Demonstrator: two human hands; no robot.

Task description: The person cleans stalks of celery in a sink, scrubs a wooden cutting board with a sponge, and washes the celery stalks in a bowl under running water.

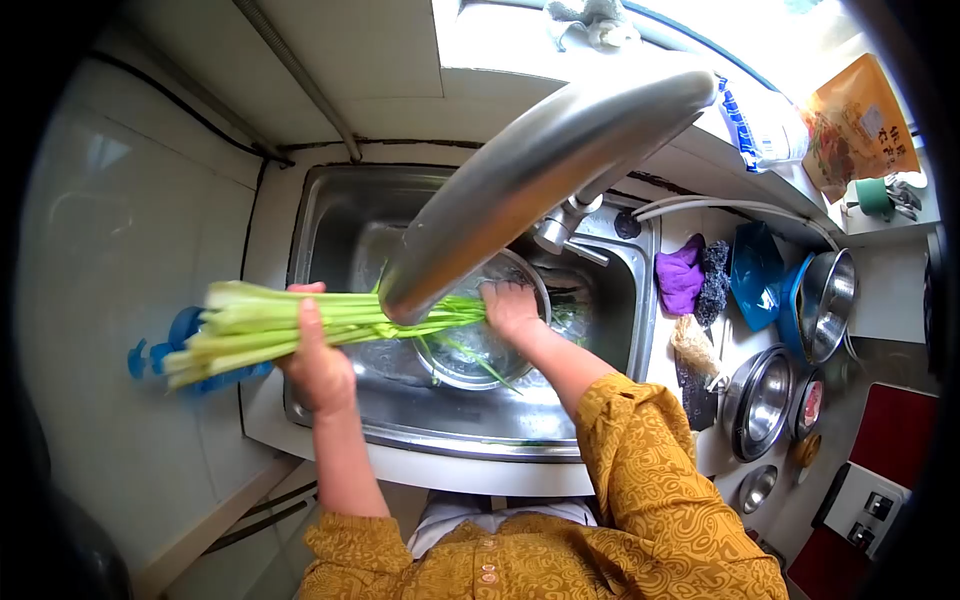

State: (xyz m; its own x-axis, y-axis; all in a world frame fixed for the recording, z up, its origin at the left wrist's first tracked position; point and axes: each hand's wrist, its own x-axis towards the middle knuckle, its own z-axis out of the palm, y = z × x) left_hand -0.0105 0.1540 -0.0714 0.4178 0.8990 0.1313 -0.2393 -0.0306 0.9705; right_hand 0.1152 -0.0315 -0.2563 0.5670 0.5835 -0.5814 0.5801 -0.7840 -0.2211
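Observation:
A bunch of green celery (370, 318) lies sideways across the sink, its thick pale ends to the left. My left hand (320, 355) is closed around the stalks near those ends, thumb on top. At the thin leafy end, my right hand (512, 305) is closed on the celery tops, its fingertips partly hidden. Beneath it, a round clear-looking bowl (455, 378) sits in the metal sink (385, 425). Loose green bits hang over the bowl's edge and lie in the sink.
A large metal faucet (545, 170) arches over the sink, close to the celery. A blue plastic object (215, 380) is at the left wall. To the right are a purple cloth (680, 275), a blue container (755, 275) and several metal bowls (768, 390). Food packages (860, 130) stand on the sill.

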